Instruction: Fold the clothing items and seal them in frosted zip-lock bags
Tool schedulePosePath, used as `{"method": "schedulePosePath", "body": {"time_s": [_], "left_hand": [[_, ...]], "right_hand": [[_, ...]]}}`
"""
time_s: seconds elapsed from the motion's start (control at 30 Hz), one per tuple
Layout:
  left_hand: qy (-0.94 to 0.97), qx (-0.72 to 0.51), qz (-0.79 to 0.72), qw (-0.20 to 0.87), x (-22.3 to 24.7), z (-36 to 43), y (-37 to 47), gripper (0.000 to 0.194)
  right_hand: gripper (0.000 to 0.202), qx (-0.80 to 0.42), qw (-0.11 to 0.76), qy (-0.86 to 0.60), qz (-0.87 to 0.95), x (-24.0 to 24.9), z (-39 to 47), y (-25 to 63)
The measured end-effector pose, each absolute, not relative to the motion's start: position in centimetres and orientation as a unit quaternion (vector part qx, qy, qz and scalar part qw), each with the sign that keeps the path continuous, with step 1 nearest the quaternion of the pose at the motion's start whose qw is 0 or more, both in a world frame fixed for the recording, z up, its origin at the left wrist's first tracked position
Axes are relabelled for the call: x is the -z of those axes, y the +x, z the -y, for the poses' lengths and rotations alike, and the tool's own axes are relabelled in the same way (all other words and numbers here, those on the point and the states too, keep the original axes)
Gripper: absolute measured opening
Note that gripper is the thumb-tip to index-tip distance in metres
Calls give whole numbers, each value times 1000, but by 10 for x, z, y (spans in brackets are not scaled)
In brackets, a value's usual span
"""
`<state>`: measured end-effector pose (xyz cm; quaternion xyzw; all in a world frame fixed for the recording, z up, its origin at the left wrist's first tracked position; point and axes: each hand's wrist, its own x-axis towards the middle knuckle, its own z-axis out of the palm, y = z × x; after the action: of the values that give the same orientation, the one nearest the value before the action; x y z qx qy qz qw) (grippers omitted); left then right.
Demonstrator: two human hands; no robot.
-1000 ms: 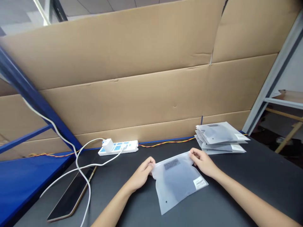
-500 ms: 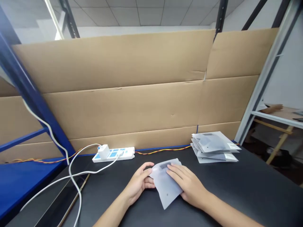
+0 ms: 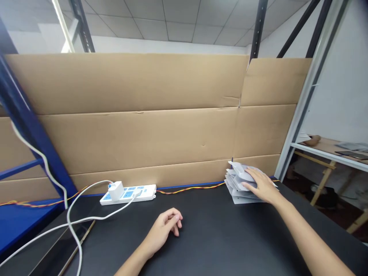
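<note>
At the right, a stack of frosted, translucent plastic pouches [image 3: 234,186] lies on the black tabletop [image 3: 201,237]. My right hand [image 3: 261,186] rests over the top pouch, fingers stretched forward and thumb spread apart from them. The top pouch bulges and its left edge is raised. The hand and wrist cover the stack's right side. My left hand [image 3: 164,230] is well to the left, just above or on the tabletop. Its fingers are loosely curled with the thumb against them, and nothing shows between them.
A white power strip [image 3: 146,193] with a plugged-in adapter [image 3: 116,191] stands at the back left. White cables [image 3: 71,226] loop across the left side. Cardboard panels [image 3: 143,142] wall off the back. A blue post [image 3: 34,126] rises at left, a grey one [image 3: 296,119] at right.
My right hand has moved right and away from me, onto the stack. The pouch that both hands held is gone from the middle. My left hand has let go and curled. The view has shifted slightly.
</note>
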<state>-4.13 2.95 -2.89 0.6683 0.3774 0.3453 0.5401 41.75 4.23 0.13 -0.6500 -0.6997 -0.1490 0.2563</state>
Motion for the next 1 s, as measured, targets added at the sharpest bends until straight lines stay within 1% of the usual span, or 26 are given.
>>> {"method": "schedulePosePath", "body": {"time_s": [0.1, 0.17, 0.27, 0.33, 0.37, 0.47, 0.57, 0.63, 0.77, 1.0], "left_hand": [[729, -355, -403, 425, 26, -33, -47, 31], [767, -350, -421, 334, 25, -34, -50, 28], [812, -329, -432, 217, 27, -35, -52, 22], [836, -300, -428, 167, 31, -36, -51, 20], [847, -280, -426, 149, 33, -37, -51, 22], [872, -210, -427, 118, 38, -41, -49, 34], [885, -177, -416, 109, 38, -52, -47, 39], [893, -171, -401, 108, 37, -64, -44, 41], [897, -183, -387, 112, 35, -90, -35, 41], [890, -204, -384, 138, 35, -106, -30, 39]], "right_hand": [[56, 133, 272, -660, 687, 9, -38, 415], [52, 166, 318, -641, 678, 10, -31, 399], [42, 201, 382, -561, 706, 9, -19, 351], [37, 162, 376, -501, 763, 13, -13, 311], [36, 127, 354, -478, 794, 16, -11, 292], [38, 19, 270, -441, 856, 27, -12, 249], [41, -62, 227, -477, 847, 35, -24, 235], [45, -81, 220, -499, 835, 37, -36, 233], [48, -85, 217, -498, 835, 39, -63, 231], [47, -106, 232, -490, 834, 44, -92, 230]]}}
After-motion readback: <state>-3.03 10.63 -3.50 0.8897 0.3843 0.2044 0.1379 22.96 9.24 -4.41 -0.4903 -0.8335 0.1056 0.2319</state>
